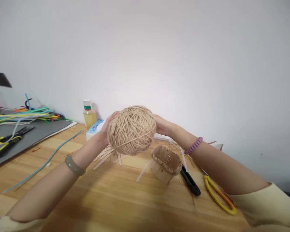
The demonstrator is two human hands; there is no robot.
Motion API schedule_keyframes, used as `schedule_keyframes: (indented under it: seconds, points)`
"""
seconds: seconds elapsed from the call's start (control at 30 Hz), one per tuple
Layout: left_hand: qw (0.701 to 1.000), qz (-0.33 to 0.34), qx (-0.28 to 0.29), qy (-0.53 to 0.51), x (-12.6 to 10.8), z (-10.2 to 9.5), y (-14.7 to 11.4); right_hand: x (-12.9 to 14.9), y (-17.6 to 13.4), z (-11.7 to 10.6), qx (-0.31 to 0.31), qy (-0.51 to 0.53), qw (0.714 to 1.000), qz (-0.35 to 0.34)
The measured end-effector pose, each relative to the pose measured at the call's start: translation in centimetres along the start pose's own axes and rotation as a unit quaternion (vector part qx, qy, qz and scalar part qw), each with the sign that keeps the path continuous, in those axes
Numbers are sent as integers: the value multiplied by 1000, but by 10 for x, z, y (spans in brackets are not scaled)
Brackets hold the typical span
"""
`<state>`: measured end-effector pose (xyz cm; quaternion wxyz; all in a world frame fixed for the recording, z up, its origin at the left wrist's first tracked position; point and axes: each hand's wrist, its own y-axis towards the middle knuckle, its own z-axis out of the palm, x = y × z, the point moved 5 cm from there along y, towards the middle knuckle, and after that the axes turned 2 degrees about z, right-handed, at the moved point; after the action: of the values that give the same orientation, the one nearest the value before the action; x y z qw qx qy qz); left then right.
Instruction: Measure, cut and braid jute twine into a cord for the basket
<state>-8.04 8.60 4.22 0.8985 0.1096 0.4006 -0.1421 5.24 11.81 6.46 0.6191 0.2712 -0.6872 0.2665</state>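
Note:
A large ball of tan jute twine point(132, 130) is held up above the table between my two hands. My left hand point(104, 129) grips its left side, and my right hand point(159, 125) its right side; most of the fingers are hidden behind the ball. Below and to the right of it, a small box made of wooden craft sticks point(164, 166) stands on the table, its open top showing. Flat wooden sticks point(106, 157) lie loosely scattered under the ball.
A green-black utility knife point(190, 182) and yellow-handled scissors point(218, 196) lie right of the box. Behind stand a bottle of yellowish liquid point(89, 116) and a tissue pack point(94, 128). To the left are a blue pipe cleaner point(47, 161), pliers point(9, 141) and coloured pipe cleaners point(36, 113).

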Motion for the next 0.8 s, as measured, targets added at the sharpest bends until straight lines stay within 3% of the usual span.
schedule_keyframes:
  seconds: [0.1,0.17,0.33,0.47,0.53,0.7,0.8]
  points:
    - [999,-32,23,33,5,3,2,1,2,6,36,80,996,16]
    - [996,-62,21,53,9,3,5,10,1,6,25,85,996,-13]
    - [995,-87,-2,44,20,-2,9,35,-4,-3,-109,39,985,-131]
    - [995,-94,11,29,34,-7,9,34,-2,-3,-196,3,975,-105]
    - [997,-80,17,8,36,-11,9,36,-1,-4,-237,-20,963,-125]
    - [997,-59,36,-38,32,-17,1,51,-2,-2,-292,-110,928,-203]
    - [996,-48,72,-37,27,-14,-7,58,0,3,-294,-132,921,-217]
